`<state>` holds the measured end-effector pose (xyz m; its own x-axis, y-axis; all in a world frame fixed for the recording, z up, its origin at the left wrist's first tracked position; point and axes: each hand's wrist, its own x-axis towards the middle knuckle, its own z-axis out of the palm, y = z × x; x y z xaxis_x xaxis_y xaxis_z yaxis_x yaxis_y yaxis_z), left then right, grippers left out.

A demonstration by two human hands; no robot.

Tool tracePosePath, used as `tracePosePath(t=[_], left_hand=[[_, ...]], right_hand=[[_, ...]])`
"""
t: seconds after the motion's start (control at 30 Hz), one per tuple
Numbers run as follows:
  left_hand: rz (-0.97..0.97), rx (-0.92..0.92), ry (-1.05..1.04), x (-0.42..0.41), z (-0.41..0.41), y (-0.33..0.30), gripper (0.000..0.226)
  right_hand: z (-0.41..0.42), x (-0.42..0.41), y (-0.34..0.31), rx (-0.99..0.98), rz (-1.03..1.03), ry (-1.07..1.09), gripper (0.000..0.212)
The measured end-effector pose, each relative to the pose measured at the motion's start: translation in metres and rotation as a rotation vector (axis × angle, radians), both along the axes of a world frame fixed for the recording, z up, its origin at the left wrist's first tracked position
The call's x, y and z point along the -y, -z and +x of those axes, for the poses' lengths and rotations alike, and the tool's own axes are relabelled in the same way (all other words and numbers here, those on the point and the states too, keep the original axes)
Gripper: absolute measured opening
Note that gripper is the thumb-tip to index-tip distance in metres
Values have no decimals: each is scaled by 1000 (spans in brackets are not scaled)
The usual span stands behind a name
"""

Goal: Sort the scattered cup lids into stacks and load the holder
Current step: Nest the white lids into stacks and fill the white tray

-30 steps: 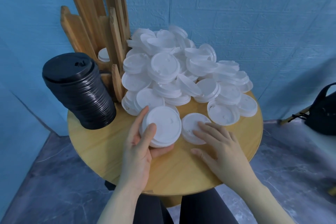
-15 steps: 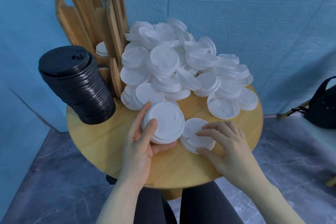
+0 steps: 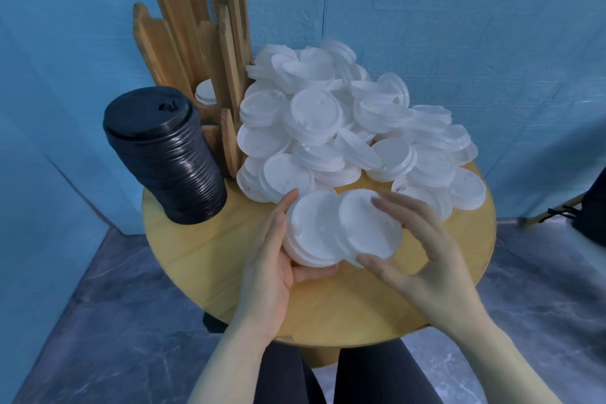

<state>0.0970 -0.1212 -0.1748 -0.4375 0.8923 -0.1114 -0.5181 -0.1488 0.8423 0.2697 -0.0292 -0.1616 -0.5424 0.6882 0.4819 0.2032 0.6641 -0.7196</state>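
Holding lids over the table, centre frame

Left hand (image 3: 272,259), palm turned inward, cups a small stack of white lids (image 3: 311,233) from below and from its left side, thumb under the stack. Right hand (image 3: 423,252) pinches a single white lid (image 3: 367,226) (thumb at its lower rim, fingers on its upper right rim), tilted and overlapping the stack. Loose lid pile (image 3: 331,121) fills the upper centre; wooden holder (image 3: 196,52) stands upper left, black lid stack (image 3: 164,154) beside it.
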Motion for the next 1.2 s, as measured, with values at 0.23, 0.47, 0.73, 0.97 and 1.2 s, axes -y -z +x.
tracePosePath(t=[0.23, 0.47, 0.73, 0.97, 1.2], left_hand=[[10, -7, 27, 2, 1, -3, 44], [12, -73, 44, 1, -1, 2, 49], [16, -110, 41, -1, 1, 8, 46], [5, -74, 73, -8, 14, 4, 38], [-24, -151, 312, -22, 37, 3, 66]], right_hand=[[-31, 6, 1, 97, -62, -170, 64], [-39, 12, 3, 192, 33, -15, 71], [-38, 22, 13, 121, 14, 100, 70], [-18, 16, 19, 133, -69, 0, 76], [16, -2, 12, 110, -140, 21, 72]])
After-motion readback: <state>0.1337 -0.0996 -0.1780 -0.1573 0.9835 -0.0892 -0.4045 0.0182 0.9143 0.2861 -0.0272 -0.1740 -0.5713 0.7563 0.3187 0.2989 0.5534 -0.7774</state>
